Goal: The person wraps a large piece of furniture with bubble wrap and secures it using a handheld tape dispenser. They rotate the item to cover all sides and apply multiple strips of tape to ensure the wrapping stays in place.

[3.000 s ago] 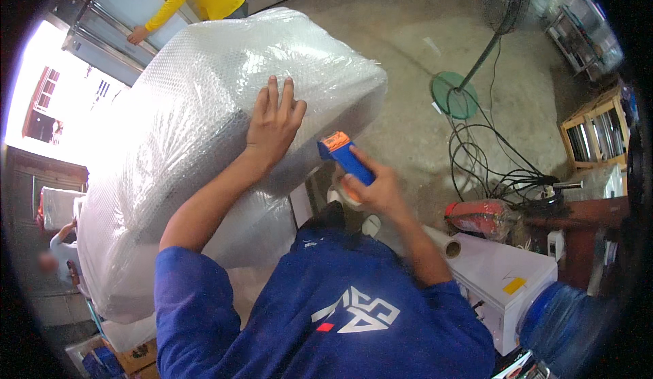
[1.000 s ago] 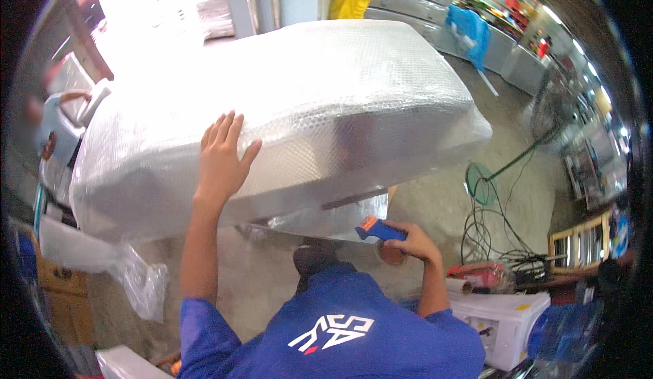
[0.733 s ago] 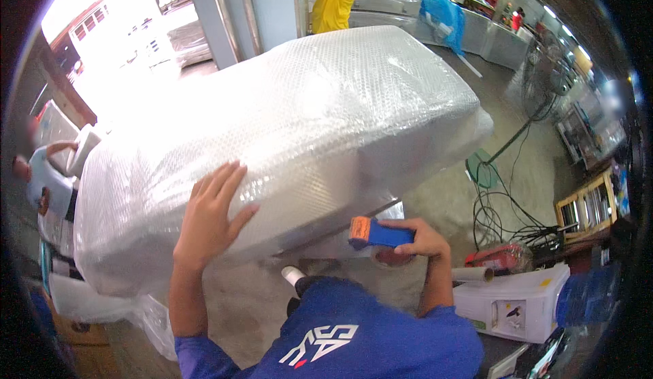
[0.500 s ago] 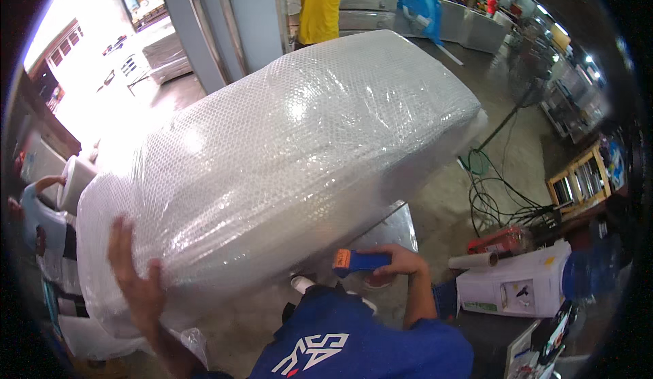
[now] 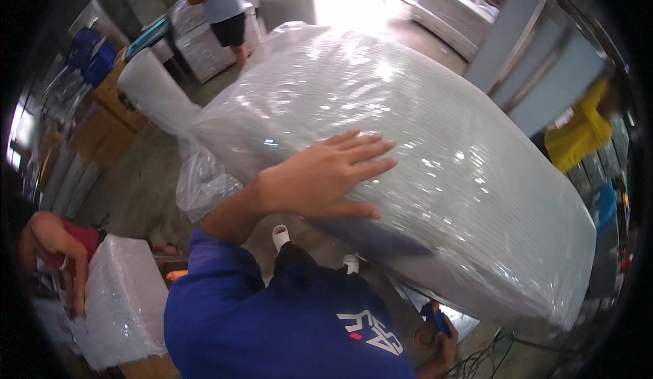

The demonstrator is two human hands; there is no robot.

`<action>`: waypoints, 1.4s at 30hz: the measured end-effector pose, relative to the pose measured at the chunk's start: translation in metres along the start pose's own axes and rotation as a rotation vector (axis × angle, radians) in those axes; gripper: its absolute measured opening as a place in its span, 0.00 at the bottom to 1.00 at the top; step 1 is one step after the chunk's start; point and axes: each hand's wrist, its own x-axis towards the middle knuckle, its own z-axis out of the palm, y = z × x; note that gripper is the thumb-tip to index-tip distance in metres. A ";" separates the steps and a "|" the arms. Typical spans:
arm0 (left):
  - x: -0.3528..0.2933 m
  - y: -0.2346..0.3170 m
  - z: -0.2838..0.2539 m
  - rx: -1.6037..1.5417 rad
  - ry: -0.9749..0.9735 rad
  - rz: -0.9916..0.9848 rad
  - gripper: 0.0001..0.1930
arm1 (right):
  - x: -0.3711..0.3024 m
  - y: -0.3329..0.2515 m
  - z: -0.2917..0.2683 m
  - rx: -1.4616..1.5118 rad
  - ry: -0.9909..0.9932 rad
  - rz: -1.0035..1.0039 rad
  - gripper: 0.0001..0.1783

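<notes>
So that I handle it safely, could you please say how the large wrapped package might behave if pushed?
The large wrapped package is probably heavy, dwarfing the left hand spread over it. Its glossy film may feel slippery. The crumpled plastic at its end looks floppy, hanging in folds.

an overexposed opening [image 5: 350, 5] glares beyond glinting plastic wrap [image 5: 442, 141], corners black.

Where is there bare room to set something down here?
Floor between the cardboard boxes and the trailing bubble wrap; also the top of the large wrapped item, right of the left hand. Crowded: around the right hand, with its blue tool and dark cables.
</notes>
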 end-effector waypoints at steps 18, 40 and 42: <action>-0.222 -0.377 -0.038 -0.377 0.575 -0.693 0.35 | -0.045 -0.179 0.315 -0.421 0.805 -0.431 0.44; -0.241 -0.575 0.031 -1.086 -0.605 -0.454 0.15 | 0.210 -0.388 0.484 -1.732 1.078 -0.232 0.39; -0.207 -0.616 0.026 -1.421 -0.477 -0.553 0.21 | 0.188 -0.385 0.522 -1.604 1.140 -0.434 0.34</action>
